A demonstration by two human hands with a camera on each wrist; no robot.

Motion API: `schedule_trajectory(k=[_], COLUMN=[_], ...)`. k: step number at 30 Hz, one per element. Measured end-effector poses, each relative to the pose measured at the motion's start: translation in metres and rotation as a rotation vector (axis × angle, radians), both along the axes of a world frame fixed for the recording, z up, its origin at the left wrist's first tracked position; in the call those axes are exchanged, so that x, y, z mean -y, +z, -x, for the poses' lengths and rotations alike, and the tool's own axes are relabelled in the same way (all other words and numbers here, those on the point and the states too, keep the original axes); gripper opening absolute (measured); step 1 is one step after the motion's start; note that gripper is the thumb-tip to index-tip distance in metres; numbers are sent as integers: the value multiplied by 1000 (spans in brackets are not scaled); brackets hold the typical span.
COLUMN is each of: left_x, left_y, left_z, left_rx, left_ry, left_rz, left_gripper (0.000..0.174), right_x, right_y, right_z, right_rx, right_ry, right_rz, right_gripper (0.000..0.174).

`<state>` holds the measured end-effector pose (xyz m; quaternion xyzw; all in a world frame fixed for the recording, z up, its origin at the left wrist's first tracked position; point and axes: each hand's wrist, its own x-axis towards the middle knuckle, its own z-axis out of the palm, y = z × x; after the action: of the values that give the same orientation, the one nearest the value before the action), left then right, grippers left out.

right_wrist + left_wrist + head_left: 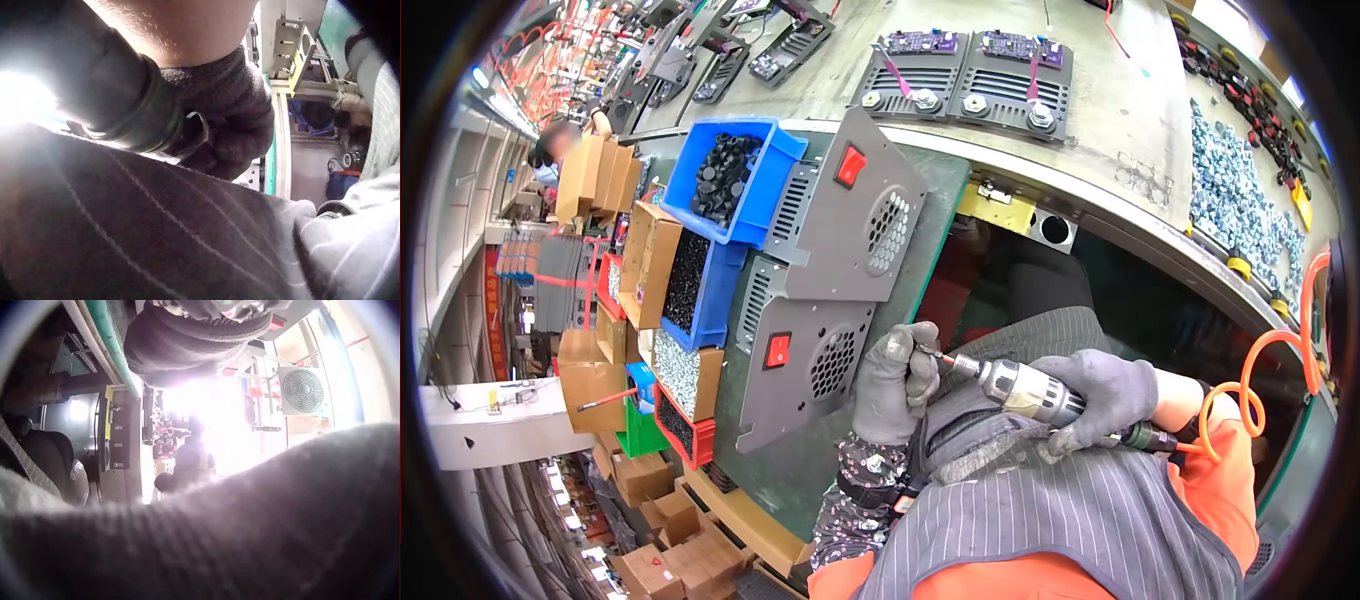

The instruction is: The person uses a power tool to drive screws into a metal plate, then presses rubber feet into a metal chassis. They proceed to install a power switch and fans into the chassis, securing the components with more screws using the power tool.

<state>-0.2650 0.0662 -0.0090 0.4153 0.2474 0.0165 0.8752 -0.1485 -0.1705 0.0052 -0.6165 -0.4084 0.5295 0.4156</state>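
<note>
In the head view my gloved right hand [1105, 395] grips a power screwdriver [1030, 392] with an orange coiled hose [1250, 395] at its rear. The driver lies across my lap, its bit [945, 357] pointing left. My gloved left hand [890, 385] has its fingers curled, thumb and fingertips pinching at the bit's tip. Whether a small screw sits there I cannot tell. Beside that hand lie two grey metal panels [870, 318] with red rocker switches [777, 350] and round vent grilles. In the right wrist view the right glove [240, 134] curls round the dark driver body [134, 106].
Blue bins [750, 225] of black parts stand left of the panels, beside a cardboard box of small screws [685, 372] and a red tray [685, 430]. Across the bench sit slotted plates with purple circuit boards [1015, 47]. Metal fasteners [1235, 185] lie piled at the right.
</note>
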Motion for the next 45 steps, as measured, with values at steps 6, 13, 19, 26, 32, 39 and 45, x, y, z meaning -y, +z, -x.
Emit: schedule_trajectory(k=[6,13,19,26,32,39,45], left_x=[6,1,-32,-120,-153,-156,-152], left_y=[4,2,-3,62,78,47,17], left_z=[-9,-12,20,79,16,-82,-104], left_rx=[-79,-17,-34,-574,-399,0,-63], left_ry=[2,-179,-861,-1103,-450,-688,-760], left_rz=[-110,-250,-403,-1244,-1910,-2117,-2396], left_gripper=[35,52,48,36,43,53,10], right_x=[4,-4,-19,-36,-46,-52,-56], right_y=[-8,-1,33,58,48,51,59], right_z=[-5,-23,-74,-107,-110,-106,-107], right_rx=[-37,-5,304,347,397,275,241], right_ry=[-33,44,-141,-112,-97,-148,-116], right_rz=[-47,-92,69,128,62,152,221], right_gripper=[68,69,63,67,63,75,72])
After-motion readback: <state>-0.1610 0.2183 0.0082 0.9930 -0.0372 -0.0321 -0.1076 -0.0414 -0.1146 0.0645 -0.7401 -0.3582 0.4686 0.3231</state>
